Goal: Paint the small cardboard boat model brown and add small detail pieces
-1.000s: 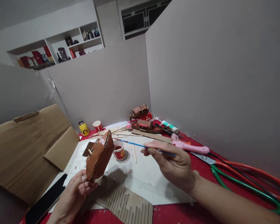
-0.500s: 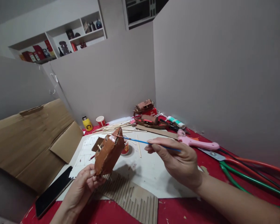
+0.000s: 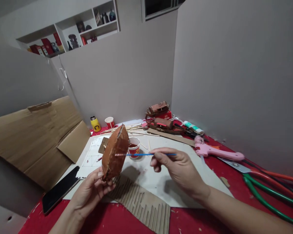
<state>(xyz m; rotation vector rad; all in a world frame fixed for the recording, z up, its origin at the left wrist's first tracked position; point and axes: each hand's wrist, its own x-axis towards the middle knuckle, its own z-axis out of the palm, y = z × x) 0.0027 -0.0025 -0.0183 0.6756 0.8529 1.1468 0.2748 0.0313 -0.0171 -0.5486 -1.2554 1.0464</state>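
Note:
My left hand (image 3: 91, 191) grips the lower end of a brown painted cardboard model piece (image 3: 114, 152), held upright above the table. My right hand (image 3: 178, 169) pinches a thin blue-handled paintbrush (image 3: 146, 154), its tip touching the side of the brown piece. A small red and white paper cup of brown paint (image 3: 133, 151) stands just behind the piece on the white sheet (image 3: 156, 178).
A corrugated cardboard strip (image 3: 141, 204) lies under my hands. A black phone (image 3: 60, 190) rests at the left, beside a large flattened cardboard box (image 3: 31, 136). A pink glue gun (image 3: 215, 152), green and orange handled shears (image 3: 266, 188), wooden sticks (image 3: 127, 130) and more brown models (image 3: 161, 115) are behind.
The brown piece has turned more upright. My right hand has swung the brush left, bringing its tip from above the paint cup onto the piece's side. The camera has tilted down a little.

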